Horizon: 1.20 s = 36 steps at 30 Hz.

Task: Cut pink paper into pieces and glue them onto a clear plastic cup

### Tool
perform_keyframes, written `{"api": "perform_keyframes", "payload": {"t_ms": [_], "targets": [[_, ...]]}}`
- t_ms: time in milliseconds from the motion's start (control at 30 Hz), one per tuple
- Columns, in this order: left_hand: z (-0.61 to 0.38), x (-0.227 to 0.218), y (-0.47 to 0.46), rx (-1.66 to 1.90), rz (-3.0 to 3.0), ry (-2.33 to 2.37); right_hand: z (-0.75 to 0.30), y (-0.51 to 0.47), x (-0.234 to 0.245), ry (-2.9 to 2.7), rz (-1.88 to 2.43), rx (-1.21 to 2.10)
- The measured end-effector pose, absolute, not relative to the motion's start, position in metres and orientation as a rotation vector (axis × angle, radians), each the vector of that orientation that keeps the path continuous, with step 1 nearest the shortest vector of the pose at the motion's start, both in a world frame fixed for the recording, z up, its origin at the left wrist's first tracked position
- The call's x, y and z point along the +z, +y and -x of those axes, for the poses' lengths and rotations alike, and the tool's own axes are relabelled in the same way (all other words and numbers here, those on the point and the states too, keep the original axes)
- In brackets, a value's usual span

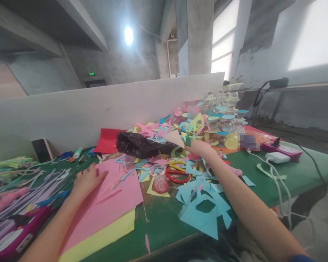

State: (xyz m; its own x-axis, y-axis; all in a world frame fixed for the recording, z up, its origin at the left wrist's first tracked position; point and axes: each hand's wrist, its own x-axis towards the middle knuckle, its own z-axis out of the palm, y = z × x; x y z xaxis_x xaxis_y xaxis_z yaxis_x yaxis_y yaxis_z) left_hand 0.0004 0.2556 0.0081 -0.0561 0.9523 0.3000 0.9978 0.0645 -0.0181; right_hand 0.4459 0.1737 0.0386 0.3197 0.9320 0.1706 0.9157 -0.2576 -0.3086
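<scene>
My left hand (88, 179) lies at the left edge of a pink paper sheet (123, 198), fingers spread and nothing held. Yellow paper (120, 227) shows under that sheet. Over the scrap pile, my right hand (199, 150) is closed at the corner of a pale pink paper piece (174, 138); its fingertips are partly hidden. Red-handled scissors (177, 180) lie below it, their blades not visible. Beside them stands a clear plastic cup-like piece (161, 183) with a red base. A cut-up blue paper sheet (205, 207) rests near the front edge.
A heap of coloured paper scraps (164, 129), a black plastic bag (135, 143) and stacked clear plastic pieces (229, 105) stand before a white partition (79, 112). A phone (42, 150) leans at left near purple strips (41, 185). Purple power strips (292, 153) and white cables lie right.
</scene>
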Motion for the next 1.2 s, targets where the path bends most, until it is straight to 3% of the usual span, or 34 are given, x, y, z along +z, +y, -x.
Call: {"api": "perform_keyframes", "payload": {"t_ms": [233, 400, 567, 667, 767, 900, 1200], "targets": [[-0.014, 0.015, 0.247, -0.479, 1.951, -1.747, -0.442, 0.167, 0.042, -1.883, 2.339, 0.262], [-0.022, 0.018, 0.247, -0.647, 2.032, -1.542, -0.433, 0.167, 0.041, -1.929, 2.293, 0.206], [-0.047, 0.035, 0.236, -0.998, 2.161, -1.272, -0.434, 0.158, 0.059, -1.989, 2.107, 0.158], [-0.079, 0.051, 0.213, -1.184, 2.272, -1.16, -0.428, 0.153, 0.069, -2.054, 1.828, 0.308], [-0.119, 0.063, 0.185, -1.171, 2.608, -1.203, -0.408, 0.153, 0.068, -1.932, 1.269, 0.723], [-0.168, 0.073, 0.166, -1.175, 2.914, -1.275, -0.377, 0.157, 0.06, -1.657, 0.932, 1.063], [-0.194, 0.071, 0.194, -1.75, 3.027, -1.435, -0.371, 0.159, 0.056, -1.6, 1.058, 1.044]]}}
